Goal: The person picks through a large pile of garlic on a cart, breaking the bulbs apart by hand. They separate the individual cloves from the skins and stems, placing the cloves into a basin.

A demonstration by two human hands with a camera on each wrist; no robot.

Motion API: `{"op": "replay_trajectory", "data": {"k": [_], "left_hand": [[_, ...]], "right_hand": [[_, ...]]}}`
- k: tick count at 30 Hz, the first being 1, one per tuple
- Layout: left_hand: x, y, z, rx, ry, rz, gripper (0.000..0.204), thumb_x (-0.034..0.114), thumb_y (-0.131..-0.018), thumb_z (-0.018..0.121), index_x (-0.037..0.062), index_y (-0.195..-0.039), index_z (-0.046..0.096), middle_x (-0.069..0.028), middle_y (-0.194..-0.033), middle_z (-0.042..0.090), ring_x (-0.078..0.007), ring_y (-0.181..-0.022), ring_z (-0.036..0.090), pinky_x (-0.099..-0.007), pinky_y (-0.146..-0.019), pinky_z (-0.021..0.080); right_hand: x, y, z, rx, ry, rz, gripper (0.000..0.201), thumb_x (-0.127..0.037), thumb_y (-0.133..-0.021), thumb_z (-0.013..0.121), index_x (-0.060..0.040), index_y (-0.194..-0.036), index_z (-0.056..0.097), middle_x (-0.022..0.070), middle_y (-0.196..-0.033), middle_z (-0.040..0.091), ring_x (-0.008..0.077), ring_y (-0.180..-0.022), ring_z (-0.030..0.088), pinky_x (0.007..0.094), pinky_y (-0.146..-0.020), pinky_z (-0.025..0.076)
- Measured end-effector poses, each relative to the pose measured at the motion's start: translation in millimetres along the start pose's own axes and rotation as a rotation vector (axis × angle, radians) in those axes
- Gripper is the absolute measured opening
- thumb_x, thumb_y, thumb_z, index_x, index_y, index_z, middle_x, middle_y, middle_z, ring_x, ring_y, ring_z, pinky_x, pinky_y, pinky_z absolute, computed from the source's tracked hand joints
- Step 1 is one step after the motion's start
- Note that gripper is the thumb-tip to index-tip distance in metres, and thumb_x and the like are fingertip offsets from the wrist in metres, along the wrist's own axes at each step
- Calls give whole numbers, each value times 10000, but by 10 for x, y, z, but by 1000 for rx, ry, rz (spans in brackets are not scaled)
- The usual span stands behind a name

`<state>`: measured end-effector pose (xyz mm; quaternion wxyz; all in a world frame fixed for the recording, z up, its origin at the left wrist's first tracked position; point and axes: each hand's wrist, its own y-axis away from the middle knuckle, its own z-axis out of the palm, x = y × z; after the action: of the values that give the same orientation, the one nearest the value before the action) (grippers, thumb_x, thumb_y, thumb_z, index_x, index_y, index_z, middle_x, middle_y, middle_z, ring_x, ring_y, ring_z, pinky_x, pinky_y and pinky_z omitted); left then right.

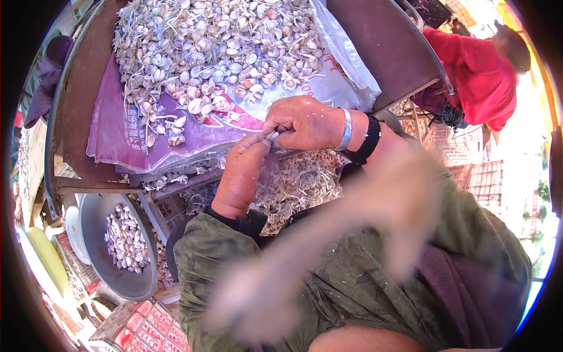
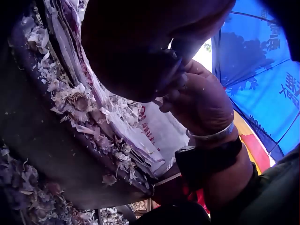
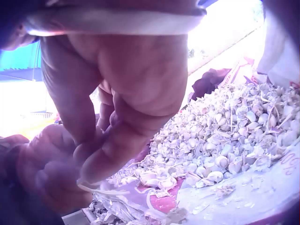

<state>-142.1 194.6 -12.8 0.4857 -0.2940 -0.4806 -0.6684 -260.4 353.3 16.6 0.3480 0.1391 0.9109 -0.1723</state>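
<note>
In the head view both hands meet at the near edge of a worktop. My left hand [image 1: 241, 170] and right hand [image 1: 308, 124] pinch a small pale garlic clove [image 1: 272, 135] between their fingertips; the fingers hide most of it. Past the right fingertips in the right wrist view trails a thin whitish strip [image 3: 101, 189]. A large heap of garlic cloves [image 1: 217, 53] lies just beyond the hands on purple and white plastic sacks [image 1: 108, 132]. The left wrist view shows the left hand [image 2: 140, 51] in dark shadow, its fingers against the right hand [image 2: 204, 96].
A grey basin [image 1: 94, 234] with cloves stands low at the left. Dry garlic skins [image 1: 305, 182] are piled below the worktop edge. A red-and-white crate [image 1: 143, 328] sits at lower left. A person in red [image 1: 475, 76] is at the right. A blurred pale shape [image 1: 328, 252] crosses the lap.
</note>
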Motion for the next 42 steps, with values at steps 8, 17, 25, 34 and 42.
{"op": "replay_trajectory", "data": {"k": [8,17,25,34,42], "left_hand": [[61,161,48,4,23,33,234,152,-828,455,28,-912,634,5,-625,481,-76,-504,400,-223,-461,285],[-6,130,-122,-55,179,91,179,163,-862,442,55,-862,585,-22,-602,480,-95,-485,388,-249,-447,290],[-28,46,-198,17,548,-228,358,330,-975,435,-3,-996,564,-87,-789,612,-138,-549,515,-236,-437,367],[36,41,-320,21,505,-156,194,87,-891,520,-25,-1037,581,-90,-817,623,-115,-606,559,-218,-465,419],[-109,-57,-462,26,462,-59,222,175,-934,535,-5,-1060,571,-61,-762,598,-99,-562,516,-232,-440,385]], "right_hand": [[-310,-28,-62,-225,-256,149,175,-13,-798,677,-33,-959,611,92,-754,635,166,-547,627,295,-536,509],[-188,-27,153,51,-1199,540,150,-103,-901,605,17,-982,565,92,-677,625,169,-525,633,283,-459,488],[-102,-190,81,58,-457,489,168,-128,-891,649,4,-993,628,71,-718,630,121,-491,603,262,-440,470],[1086,-546,-59,-47,787,295,194,-65,-818,546,-49,-968,668,158,-947,668,318,-983,636,413,-828,508],[988,-516,-7,172,611,123,161,-148,-822,611,-67,-927,702,145,-885,691,328,-837,667,405,-760,530]]}}
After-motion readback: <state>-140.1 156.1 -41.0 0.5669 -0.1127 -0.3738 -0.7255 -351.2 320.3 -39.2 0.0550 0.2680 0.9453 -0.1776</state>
